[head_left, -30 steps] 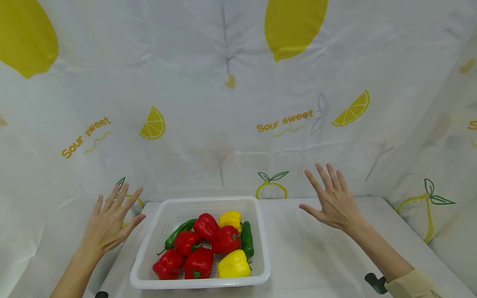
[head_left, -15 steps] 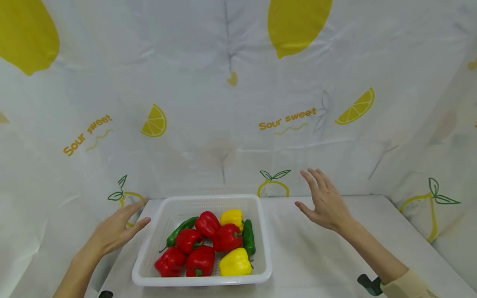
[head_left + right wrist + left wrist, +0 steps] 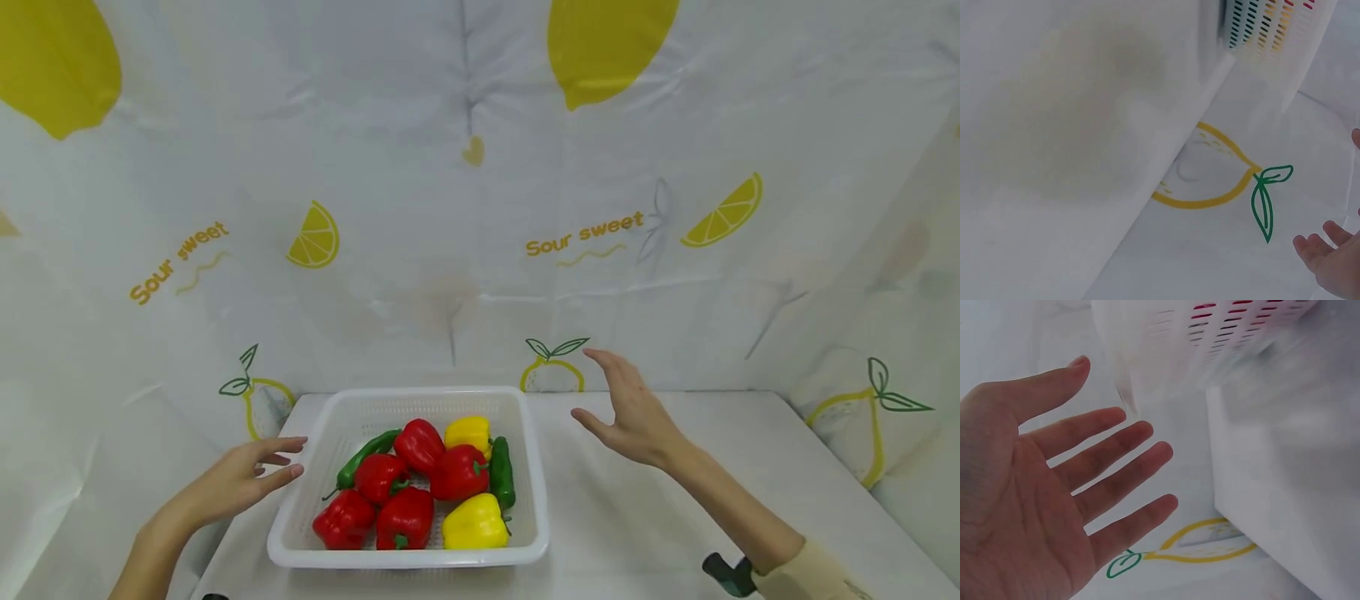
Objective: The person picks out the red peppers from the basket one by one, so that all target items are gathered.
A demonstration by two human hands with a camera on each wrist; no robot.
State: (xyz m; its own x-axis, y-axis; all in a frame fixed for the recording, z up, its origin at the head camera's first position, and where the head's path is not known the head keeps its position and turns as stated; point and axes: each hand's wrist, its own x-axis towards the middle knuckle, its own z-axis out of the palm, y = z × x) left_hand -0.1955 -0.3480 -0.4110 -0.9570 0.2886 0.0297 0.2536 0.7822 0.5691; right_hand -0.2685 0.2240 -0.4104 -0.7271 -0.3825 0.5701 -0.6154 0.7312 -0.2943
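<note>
A white plastic basket stands on the white table, filled with red bell peppers, yellow bell peppers and green chili peppers. My left hand hovers at the basket's left rim, fingers relaxed and holding nothing. In the left wrist view the palm of that left hand faces the camera, fingers spread, beside the slotted basket wall. To the right of the basket my right hand is raised above the table, thumb apart from loosely bent fingers. Only part of the right hand enters the right wrist view.
The white table extends to the right of the basket. Behind and beside it hangs a white cloth printed with lemons. A dark green and black object shows by the right sleeve.
Both hands have turned from spread palms-down poses and come lower and inward, the left to the basket's left rim, the right leftward. The peppers and basket stay in place.
</note>
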